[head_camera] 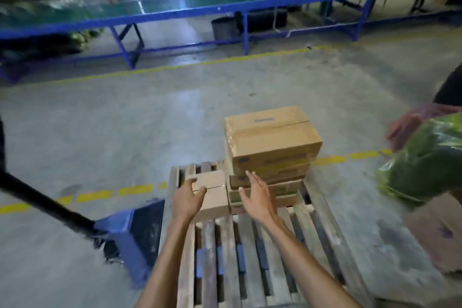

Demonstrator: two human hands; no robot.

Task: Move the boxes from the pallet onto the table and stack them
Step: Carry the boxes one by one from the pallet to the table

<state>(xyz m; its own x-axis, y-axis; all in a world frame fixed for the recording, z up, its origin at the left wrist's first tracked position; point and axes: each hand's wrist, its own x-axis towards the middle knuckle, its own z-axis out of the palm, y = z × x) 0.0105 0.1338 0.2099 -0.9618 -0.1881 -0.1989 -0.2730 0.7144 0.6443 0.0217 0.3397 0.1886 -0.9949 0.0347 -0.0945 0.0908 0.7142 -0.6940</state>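
Observation:
A wooden pallet [252,257] lies on the floor in front of me. A stack of several brown cardboard boxes [270,142] stands on its far right part. A single low box [212,192] lies to the left of the stack. My left hand [186,199] is spread over the near left edge of the low box, fingers relaxed. My right hand [257,194] hovers open in front of the stack's lower boxes and holds nothing. A long green-topped table with a blue frame [225,5] runs across the back.
A blue pallet jack [135,237] with a black handle [42,200] sits left of the pallet. Another person at the right edge carries a green plastic bundle [422,162]. Yellow dashed lines mark the concrete floor. A dark bucket [223,27] stands under the table.

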